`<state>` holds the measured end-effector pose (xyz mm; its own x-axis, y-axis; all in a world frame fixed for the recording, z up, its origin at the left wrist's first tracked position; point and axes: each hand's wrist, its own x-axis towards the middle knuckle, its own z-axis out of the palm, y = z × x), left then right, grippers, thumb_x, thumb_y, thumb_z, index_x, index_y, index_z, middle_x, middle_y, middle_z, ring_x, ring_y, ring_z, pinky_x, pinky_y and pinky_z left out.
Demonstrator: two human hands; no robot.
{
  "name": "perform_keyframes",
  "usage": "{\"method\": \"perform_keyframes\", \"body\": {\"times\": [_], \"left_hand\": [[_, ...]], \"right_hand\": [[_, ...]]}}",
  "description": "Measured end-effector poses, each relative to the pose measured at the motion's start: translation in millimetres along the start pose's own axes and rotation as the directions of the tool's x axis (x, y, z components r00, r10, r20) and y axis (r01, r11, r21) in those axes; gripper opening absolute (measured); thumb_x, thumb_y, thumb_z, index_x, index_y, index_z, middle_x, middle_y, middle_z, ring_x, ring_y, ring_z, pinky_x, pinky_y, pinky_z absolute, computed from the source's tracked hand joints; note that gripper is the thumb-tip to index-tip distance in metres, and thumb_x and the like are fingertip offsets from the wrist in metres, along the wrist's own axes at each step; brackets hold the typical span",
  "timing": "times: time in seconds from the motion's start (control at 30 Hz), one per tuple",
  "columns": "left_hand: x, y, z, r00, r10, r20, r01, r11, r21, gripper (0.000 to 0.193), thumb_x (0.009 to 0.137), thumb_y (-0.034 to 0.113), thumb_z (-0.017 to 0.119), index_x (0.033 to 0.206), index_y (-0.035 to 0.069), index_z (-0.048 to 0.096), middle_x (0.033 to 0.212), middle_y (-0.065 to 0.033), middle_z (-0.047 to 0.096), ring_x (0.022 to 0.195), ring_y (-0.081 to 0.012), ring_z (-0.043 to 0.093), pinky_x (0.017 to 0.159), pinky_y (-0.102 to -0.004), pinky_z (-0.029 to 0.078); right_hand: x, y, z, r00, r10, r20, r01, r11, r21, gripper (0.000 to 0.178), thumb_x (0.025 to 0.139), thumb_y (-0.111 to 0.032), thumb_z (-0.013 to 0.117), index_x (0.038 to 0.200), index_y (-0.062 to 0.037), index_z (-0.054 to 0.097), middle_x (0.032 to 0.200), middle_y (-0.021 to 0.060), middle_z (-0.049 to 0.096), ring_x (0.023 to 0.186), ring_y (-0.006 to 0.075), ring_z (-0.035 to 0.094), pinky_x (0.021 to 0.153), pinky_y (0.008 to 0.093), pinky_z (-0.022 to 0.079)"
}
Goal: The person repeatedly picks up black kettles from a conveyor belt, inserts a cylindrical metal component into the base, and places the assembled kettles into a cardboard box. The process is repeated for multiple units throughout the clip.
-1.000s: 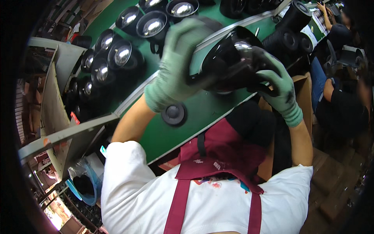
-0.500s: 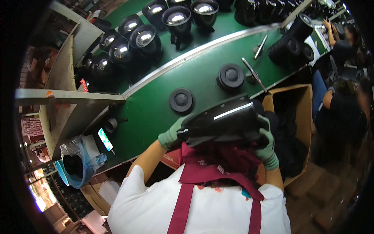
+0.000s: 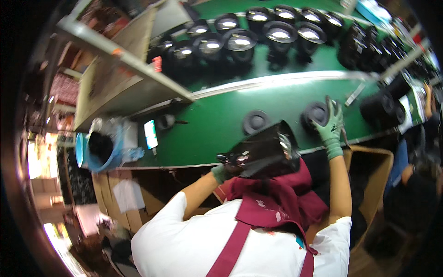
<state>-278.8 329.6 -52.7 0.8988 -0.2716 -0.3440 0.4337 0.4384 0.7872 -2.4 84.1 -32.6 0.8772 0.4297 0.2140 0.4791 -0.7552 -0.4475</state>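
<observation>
My left hand (image 3: 220, 173), in a green glove, grips the narrow end of a glossy black tapered housing (image 3: 260, 154) in front of my chest. The housing lies tilted, its wide shiny mouth turned to the right; it hides part of my left fingers. My right hand (image 3: 331, 124), gloved too, is stretched over the green bench (image 3: 207, 138) with its fingers spread. Its thumb and fingers are at the right edge of a round black cap (image 3: 316, 114), apparently touching it. A second round black cap (image 3: 256, 122) lies to the left, just beyond the housing.
Several black bowl-shaped housings (image 3: 240, 44) stand in rows behind a pale rail (image 3: 277, 83). A metal bar (image 3: 355, 94) and black cylinders (image 3: 383, 108) are at the right. Left are a lit phone (image 3: 150, 134), a blue basin (image 3: 102, 161) and a shelf frame (image 3: 124, 57). A cardboard box (image 3: 385, 161) stands below.
My right hand has let go of the housing and reached forward to the right-hand cap. The housing, now in my left hand alone, has turned its mouth rightward. The view has swung left.
</observation>
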Motion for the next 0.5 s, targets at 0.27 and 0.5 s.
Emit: {"method": "perform_keyframes", "body": {"times": [0.27, 0.5], "left_hand": [[-17.1, -14.2, -11.0, 0.992, 0.112, -0.062, -0.106, 0.990, 0.098, 0.046, 0.098, 0.013, 0.056, 0.142, 0.005, 0.044, 0.139, -0.0113, 0.053, 0.122, -0.0230, 0.054, 0.107, -0.0385, 0.043], [-3.1, -6.2, -21.6, 0.995, 0.102, -0.019, -0.097, 0.978, 0.185, 0.045, 0.098, 0.015, 0.055, 0.141, 0.006, 0.045, 0.137, -0.0110, 0.053, 0.120, -0.0227, 0.055, 0.105, -0.0383, 0.044]], "right_hand": [[28.0, 32.0, 63.0, 0.994, 0.102, -0.033, -0.107, 0.965, -0.238, 0.083, 0.074, -0.051, 0.074, 0.148, -0.0425, 0.038, 0.151, 0.0210, 0.033, 0.138, 0.0450, 0.031, 0.109, 0.0590, 0.033], [-113.0, -17.1, -49.3, 0.978, -0.145, -0.152, 0.195, 0.896, 0.399, 0.070, 0.092, -0.026, 0.063, 0.151, -0.0023, 0.033, 0.136, 0.0105, 0.053, 0.113, 0.0193, 0.055, 0.096, 0.0321, 0.047]]}}
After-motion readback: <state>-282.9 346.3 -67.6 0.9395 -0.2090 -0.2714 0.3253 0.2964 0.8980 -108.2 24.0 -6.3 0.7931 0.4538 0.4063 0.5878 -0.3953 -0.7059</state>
